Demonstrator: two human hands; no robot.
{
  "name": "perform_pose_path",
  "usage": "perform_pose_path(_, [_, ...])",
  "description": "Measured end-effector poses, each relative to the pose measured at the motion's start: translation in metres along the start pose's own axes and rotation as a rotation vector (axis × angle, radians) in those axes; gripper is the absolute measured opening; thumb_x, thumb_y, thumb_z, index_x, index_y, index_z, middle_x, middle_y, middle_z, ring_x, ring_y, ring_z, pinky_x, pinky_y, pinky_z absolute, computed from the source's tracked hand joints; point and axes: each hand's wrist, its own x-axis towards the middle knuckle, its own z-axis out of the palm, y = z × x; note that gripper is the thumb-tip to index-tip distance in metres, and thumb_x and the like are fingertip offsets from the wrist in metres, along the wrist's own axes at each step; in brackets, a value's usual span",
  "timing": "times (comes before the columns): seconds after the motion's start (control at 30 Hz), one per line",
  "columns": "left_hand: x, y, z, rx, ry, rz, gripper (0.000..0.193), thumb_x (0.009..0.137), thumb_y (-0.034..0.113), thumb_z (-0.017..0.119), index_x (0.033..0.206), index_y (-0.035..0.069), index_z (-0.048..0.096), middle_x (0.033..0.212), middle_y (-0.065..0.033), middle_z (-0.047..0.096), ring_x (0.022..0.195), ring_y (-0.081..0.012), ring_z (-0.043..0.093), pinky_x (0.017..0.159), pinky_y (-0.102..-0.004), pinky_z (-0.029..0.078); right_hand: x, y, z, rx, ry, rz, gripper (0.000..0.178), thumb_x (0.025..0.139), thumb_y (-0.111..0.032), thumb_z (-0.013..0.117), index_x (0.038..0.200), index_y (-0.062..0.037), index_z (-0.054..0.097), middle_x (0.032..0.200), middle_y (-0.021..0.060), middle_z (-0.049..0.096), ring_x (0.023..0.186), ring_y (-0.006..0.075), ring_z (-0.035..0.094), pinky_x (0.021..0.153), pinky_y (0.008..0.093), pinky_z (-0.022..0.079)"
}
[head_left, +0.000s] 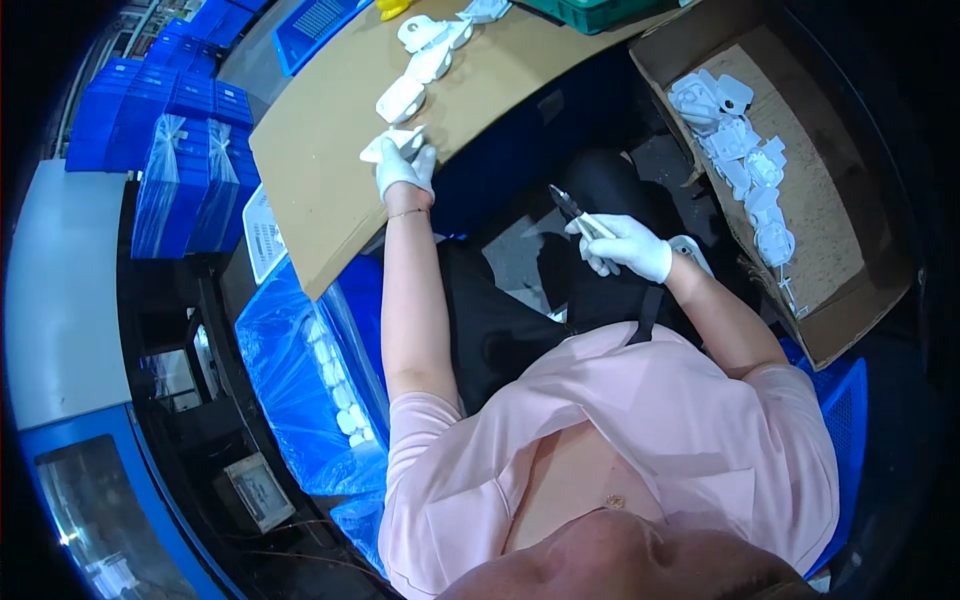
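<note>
My left hand [405,172], in a white glove, reaches to the table's near edge. Its fingers are closed on a white moulded plastic part [392,143], whose near side they partly cover. Beyond it, several similar white parts lie in a line on the brown tabletop, the closest being a rounded white piece [401,100]. Above my lap, my gloved right hand [628,248] is wrapped round a pair of nippers [575,208] with pale handles. Their dark jaws point up and to the left, away from any part.
An open cardboard box [840,200] at the right holds several white plastic pieces [735,145]. Brown table [310,190] ahead carries a green crate [590,12]. Stacked blue crates [185,185] stand left; a bag-lined bin [290,380] with white parts sits beside my left arm.
</note>
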Motion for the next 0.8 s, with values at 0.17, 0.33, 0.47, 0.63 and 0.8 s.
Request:
perform_pose_path(0.17, [0.018,-0.007,0.006,0.206,0.058,0.011,0.031,0.097,0.033,0.048,0.114,0.007,0.051,0.086,-0.0114,0.060,0.053,-0.0204,0.056,0.041,-0.0291,0.046,-0.002,0.003,-0.004,0.036,0.003,-0.007,0.044,0.085,-0.015,0.057,0.124,0.0043,0.050,0.081,0.0047,0.058,0.062,0.0105,0.056,0.053,0.0213,0.042])
perform_pose_path(0.33, [0.050,-0.006,0.006,0.278,-0.038,-0.038,0.034,0.098,0.035,0.044,0.111,0.004,0.047,0.080,-0.0153,0.056,0.048,-0.0218,0.053,0.039,-0.0307,0.044,0.003,0.001,-0.003,0.074,-0.031,0.000,0.044,0.086,-0.014,0.056,0.125,0.0048,0.049,0.081,0.0057,0.058,0.061,0.0114,0.056,0.053,0.0213,0.042])
perform_pose_path(0.47, [0.064,0.003,0.022,0.312,-0.044,-0.159,0.038,0.098,0.039,0.041,0.112,0.004,0.046,0.080,-0.0165,0.057,0.048,-0.0230,0.053,0.039,-0.0306,0.044,0.010,0.004,0.002,0.110,-0.069,0.039,0.043,0.086,-0.016,0.058,0.123,0.0041,0.049,0.078,0.0056,0.059,0.061,0.0109,0.056,0.053,0.0215,0.043])
perform_pose_path(0.63, [0.058,0.009,0.046,0.600,-0.101,-0.211,0.036,0.097,0.038,0.042,0.107,0.004,0.050,0.075,-0.0146,0.059,0.046,-0.0220,0.053,0.039,-0.0295,0.045,0.017,0.010,0.006,0.144,-0.082,0.073,0.040,0.085,-0.014,0.059,0.120,0.0023,0.050,0.077,0.0050,0.058,0.062,0.0098,0.057,0.052,0.0214,0.043])
perform_pose_path(0.8, [0.092,0.006,0.021,0.386,-0.107,-0.163,0.029,0.090,0.034,0.058,0.102,0.007,0.054,0.074,-0.0099,0.058,0.047,-0.0191,0.053,0.039,-0.0273,0.043,0.025,0.013,0.011,0.206,-0.155,0.076,0.045,0.087,-0.016,0.058,0.127,0.0036,0.046,0.081,0.0064,0.059,0.062,0.0113,0.057,0.051,0.0215,0.043])
